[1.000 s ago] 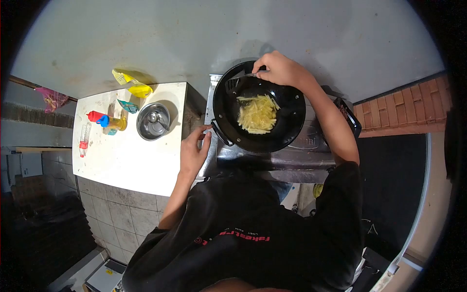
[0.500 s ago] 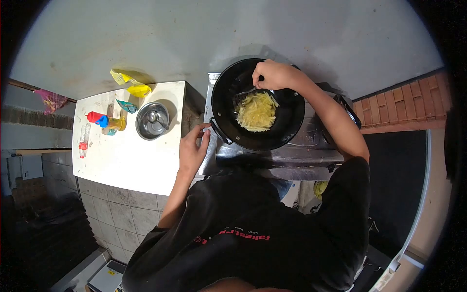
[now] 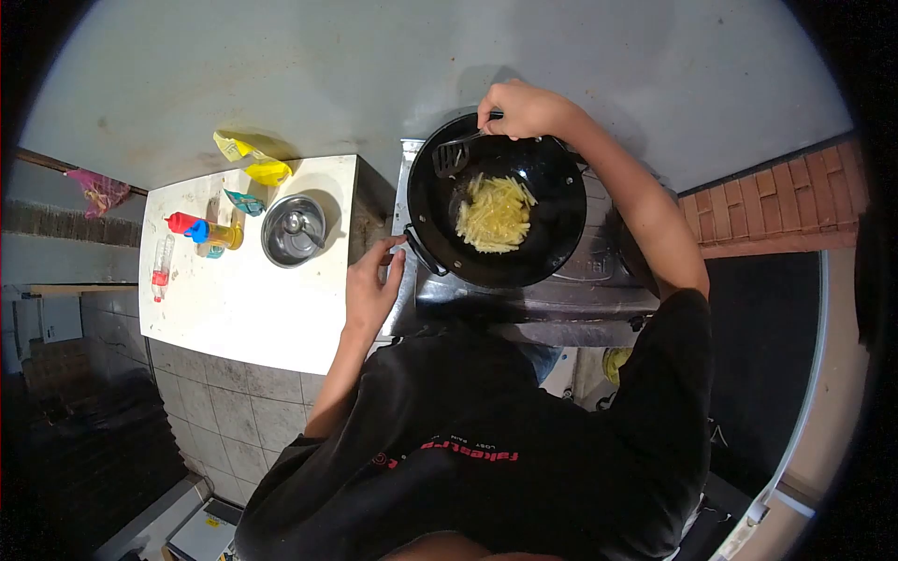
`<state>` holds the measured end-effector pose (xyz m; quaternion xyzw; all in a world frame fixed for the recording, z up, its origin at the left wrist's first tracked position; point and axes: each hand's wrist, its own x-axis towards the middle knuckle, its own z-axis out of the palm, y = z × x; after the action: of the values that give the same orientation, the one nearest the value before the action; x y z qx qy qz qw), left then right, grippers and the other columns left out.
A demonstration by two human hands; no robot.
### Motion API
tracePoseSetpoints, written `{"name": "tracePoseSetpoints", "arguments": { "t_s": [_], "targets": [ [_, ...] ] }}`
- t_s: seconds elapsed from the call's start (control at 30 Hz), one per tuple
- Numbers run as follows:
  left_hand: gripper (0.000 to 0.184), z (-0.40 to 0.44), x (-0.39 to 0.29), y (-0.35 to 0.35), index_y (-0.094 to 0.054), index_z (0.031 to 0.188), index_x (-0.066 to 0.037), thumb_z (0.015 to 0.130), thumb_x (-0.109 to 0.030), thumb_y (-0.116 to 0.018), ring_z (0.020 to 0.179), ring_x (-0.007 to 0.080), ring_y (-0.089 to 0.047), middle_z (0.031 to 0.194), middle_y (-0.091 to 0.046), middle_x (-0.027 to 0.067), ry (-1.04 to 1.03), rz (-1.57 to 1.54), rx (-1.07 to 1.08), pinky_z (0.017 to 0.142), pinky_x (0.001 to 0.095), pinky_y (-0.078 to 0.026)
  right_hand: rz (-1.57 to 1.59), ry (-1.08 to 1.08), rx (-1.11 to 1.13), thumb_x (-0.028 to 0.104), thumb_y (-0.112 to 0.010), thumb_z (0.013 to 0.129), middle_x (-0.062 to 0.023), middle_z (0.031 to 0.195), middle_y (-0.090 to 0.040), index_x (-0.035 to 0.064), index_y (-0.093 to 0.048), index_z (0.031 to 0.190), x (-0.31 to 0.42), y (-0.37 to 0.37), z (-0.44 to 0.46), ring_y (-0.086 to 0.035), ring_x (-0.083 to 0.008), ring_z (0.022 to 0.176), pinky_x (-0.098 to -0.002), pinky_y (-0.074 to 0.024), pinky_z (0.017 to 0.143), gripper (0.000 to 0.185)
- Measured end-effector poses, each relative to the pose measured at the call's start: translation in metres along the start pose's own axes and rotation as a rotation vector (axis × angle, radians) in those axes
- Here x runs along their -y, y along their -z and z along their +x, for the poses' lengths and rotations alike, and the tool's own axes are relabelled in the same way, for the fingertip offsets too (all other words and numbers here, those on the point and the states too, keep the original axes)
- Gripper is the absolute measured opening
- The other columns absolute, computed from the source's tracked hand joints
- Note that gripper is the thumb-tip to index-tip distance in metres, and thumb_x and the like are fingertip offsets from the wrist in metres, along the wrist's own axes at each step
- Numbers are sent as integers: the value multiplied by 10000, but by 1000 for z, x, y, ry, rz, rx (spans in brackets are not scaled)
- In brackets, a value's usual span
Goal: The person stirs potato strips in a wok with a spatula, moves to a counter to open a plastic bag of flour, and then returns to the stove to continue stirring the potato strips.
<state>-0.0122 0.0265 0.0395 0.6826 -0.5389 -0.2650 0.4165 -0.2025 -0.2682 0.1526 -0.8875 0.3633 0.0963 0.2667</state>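
Note:
A black wok (image 3: pixel 552 234) sits on a metal gas stove (image 3: pixel 589 299). Pale yellow strips of food (image 3: pixel 494 215) lie heaped in the middle of the wok. My right hand (image 3: pixel 524 109) grips a slotted spatula (image 3: pixel 452 158) over the wok's far side, its dark blade raised clear of the strips. Beside the wok's left handle (image 3: pixel 426 252) is my left hand (image 3: pixel 376 280), its fingers curled and the fingertips at the handle's outer end. Whether those fingertips pinch the handle is too small to tell.
Left of the stove stands a white table (image 3: pixel 253 318). On it are a steel bowl (image 3: pixel 294 232) with a ladle inside, a red-capped bottle (image 3: pixel 181 222), a blue-capped yellow bottle (image 3: pixel 220 235), a clear bottle (image 3: pixel 163 266) and a yellow packet (image 3: pixel 267 172). A grey wall (image 3: pixel 374 75) rises behind.
The spatula first went down into the strips, then came back up toward the wok's far left side with my right hand. My left hand has stayed by the handle.

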Motion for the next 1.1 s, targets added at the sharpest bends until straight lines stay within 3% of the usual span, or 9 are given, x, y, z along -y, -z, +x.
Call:
{"name": "tracePoseSetpoints", "arguments": {
  "t_s": [0.03,0.07,0.13,0.27,0.43,0.77,1.03,1.1],
  "targets": [
    [192,0,-2,1,-695,1150,3,989,-78,-630,874,203,-758,968,-767,155,44,-3,30,797,317,-549,7,-7,3,134,-654,893,-97,633,-659,38,-744,1010,-1,0,2,-596,-179,497,-349,-497,485,176],
    [192,0,0,-1,-695,1150,3,989,-78,-630,874,203,-758,968,-767,155,46,-3,28,797,317,-549,14,-13,7,132,-654,894,-98,632,-660,38,-745,1007,-2,-1,4,-597,-180,499,-349,-502,492,173],
    [200,0,7,-4,-703,1158,-48,977,-113,-647,545,197,-628,943,-762,154,-43,-29,-31,496,330,-399,34,-13,37,133,-654,895,-96,634,-663,44,-746,1004,-11,-10,11,-599,-182,501,-351,-506,496,168],
    [195,0,9,-4,-701,1154,-42,979,-106,-642,647,218,-698,996,-760,158,-13,20,-3,534,339,-444,12,-34,141,143,-658,895,-87,648,-674,68,-752,1002,-10,-27,7,-606,-189,512,-359,-514,506,161],
    [190,2,5,-2,-692,1147,-28,979,-100,-639,823,268,-755,1043,-753,167,-28,-12,-9,640,353,-516,6,-40,119,154,-657,904,-83,663,-680,78,-752,1006,-10,-25,-2,-609,-194,517,-360,-525,514,159],
    [186,1,6,-2,-688,1145,-25,977,-89,-641,843,259,-761,1036,-757,156,-45,-21,-12,630,346,-517,36,-38,27,147,-645,896,-101,675,-675,56,-744,1026,-9,-3,5,-599,-173,509,-334,-507,481,188],
    [187,1,7,-2,-698,1144,-26,977,-86,-638,810,244,-755,1013,-759,150,-53,-15,-13,601,341,-501,86,-112,187,134,-669,884,-94,643,-664,58,-749,1005,-4,-24,-11,-588,-159,497,-324,-490,464,164],
    [187,2,5,-1,-699,1144,-25,977,-86,-637,803,245,-753,1013,-759,150,-46,-19,-10,605,341,-501,51,-138,205,178,-654,932,-68,666,-667,81,-743,1075,-2,-23,-17,-595,-142,522,-317,-481,483,194]
  ]
}}
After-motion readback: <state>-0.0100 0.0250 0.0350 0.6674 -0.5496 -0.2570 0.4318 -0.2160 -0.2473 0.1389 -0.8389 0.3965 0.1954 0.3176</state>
